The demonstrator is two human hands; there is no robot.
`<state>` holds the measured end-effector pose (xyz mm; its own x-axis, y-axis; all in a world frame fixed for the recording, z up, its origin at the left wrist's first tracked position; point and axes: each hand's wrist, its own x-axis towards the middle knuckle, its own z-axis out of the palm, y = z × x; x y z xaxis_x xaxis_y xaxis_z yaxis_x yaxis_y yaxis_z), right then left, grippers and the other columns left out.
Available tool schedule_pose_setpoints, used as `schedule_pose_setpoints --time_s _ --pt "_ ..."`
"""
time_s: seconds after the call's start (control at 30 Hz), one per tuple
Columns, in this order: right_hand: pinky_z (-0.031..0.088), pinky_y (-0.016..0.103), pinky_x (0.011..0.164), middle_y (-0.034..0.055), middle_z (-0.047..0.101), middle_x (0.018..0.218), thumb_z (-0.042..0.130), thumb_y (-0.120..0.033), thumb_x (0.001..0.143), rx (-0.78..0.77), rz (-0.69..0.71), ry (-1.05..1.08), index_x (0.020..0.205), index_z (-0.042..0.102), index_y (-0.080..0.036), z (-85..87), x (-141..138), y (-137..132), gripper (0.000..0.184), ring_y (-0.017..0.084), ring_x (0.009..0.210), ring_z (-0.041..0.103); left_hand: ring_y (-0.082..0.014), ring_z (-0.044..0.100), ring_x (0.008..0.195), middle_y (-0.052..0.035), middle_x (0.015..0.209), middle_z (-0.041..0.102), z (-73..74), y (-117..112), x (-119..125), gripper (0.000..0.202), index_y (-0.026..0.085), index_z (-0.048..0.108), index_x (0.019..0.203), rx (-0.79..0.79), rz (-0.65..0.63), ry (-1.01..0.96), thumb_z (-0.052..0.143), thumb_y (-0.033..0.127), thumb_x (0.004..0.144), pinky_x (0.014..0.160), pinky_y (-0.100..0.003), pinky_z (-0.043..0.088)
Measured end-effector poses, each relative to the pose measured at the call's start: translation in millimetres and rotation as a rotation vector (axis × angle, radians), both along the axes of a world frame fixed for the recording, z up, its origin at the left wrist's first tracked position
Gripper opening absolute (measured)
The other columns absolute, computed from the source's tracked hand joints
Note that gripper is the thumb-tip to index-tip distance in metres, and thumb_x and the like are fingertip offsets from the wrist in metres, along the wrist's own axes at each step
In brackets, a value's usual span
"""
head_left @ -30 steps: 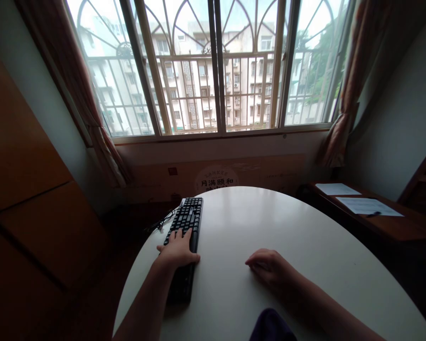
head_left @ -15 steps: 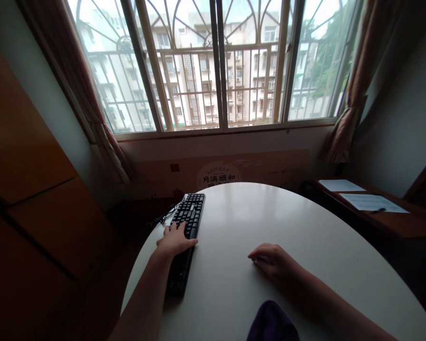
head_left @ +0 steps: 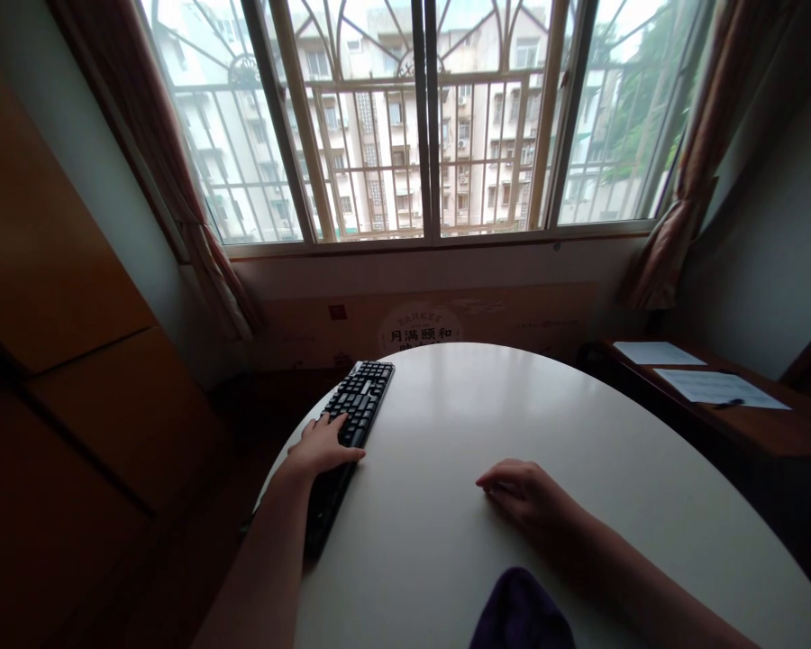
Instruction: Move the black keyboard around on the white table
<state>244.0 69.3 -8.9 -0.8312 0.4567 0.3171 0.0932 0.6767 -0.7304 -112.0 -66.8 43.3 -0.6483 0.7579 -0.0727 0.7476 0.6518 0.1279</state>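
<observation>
A black keyboard (head_left: 358,397) lies lengthwise on the left side of the round white table (head_left: 446,433), close to its edge. My left hand (head_left: 321,446) rests across its middle, palm down, fingers spread over the keys and the thumb reaching past the right side. The wrist and forearm hide part of the keyboard's left side. A bit of dark cable (head_left: 244,527) shows beside my left forearm at the table edge. My right hand (head_left: 519,489) rests on the bare tabletop, fingers curled in loosely, with nothing visible in them.
Something dark purple (head_left: 520,613) pokes up at the table's near side. A brown wooden surface (head_left: 757,428) at the right holds sheets of paper (head_left: 716,388) and a pen (head_left: 730,403). A large printed carton (head_left: 506,315) stands below the barred window. Wooden cabinets (head_left: 60,297) are at the left.
The keyboard's near end has swung a little left, and my left hand has shifted left with it. The cable beside its far end is gone from there. My right hand stays nearly in place.
</observation>
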Motion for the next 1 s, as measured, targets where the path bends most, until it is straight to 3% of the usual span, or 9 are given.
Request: schedule_pose_setpoints --time_s 0.17,0.4,0.77,1.0 --pt "0.051 0.027 0.08 0.0082 0.069 0.092 0.053 -0.027 0.087 -0.007 -0.013 0.007 0.096 0.073 -0.018 0.0 0.5 -0.8 0.024 0.017 0.087 0.065 -0.0353 0.026 0.139 -0.0118 0.155 0.025 2.6 0.8 2.7 0.074 0.027 0.035 0.145 0.139 0.143 0.038 0.035 0.066 0.082 0.104 -0.053 0.034" --pt "0.051 0.028 0.08 0.0086 0.069 0.092 0.053 -0.028 0.087 0.001 -0.01 -0.013 0.095 0.073 -0.018 0.1 0.0 -0.8 0.025 0.018 0.087 0.064 -0.0371 0.012 0.143 -0.0142 0.158 0.014 -12.8 7.9 4.5 0.086 0.027 0.024 0.149 -0.013 0.175 0.069 0.031 0.075 0.078 0.107 -0.065 0.02" --pt "0.051 0.029 0.081 0.0082 0.069 0.093 0.052 -0.028 0.086 -0.037 -0.024 -0.026 0.096 0.073 -0.018 2.0 0.1 -2.3 0.025 0.018 0.088 0.064 -0.0363 0.013 0.143 -0.0139 0.158 0.014 -10.4 6.1 7.8 0.085 0.027 0.022 0.149 -0.035 0.175 0.068 0.027 0.075 0.079 0.107 -0.065 0.019" --pt "0.051 0.028 0.081 0.0077 0.069 0.094 0.052 -0.025 0.085 -0.053 -0.02 -0.021 0.097 0.073 -0.019 0.0 -0.2 -0.3 0.025 0.018 0.088 0.064 -0.0358 0.013 0.143 -0.0135 0.157 0.016 -13.5 8.1 7.5 0.074 0.028 0.025 0.148 -0.04 0.187 0.084 0.022 0.066 0.086 0.106 -0.066 0.018"
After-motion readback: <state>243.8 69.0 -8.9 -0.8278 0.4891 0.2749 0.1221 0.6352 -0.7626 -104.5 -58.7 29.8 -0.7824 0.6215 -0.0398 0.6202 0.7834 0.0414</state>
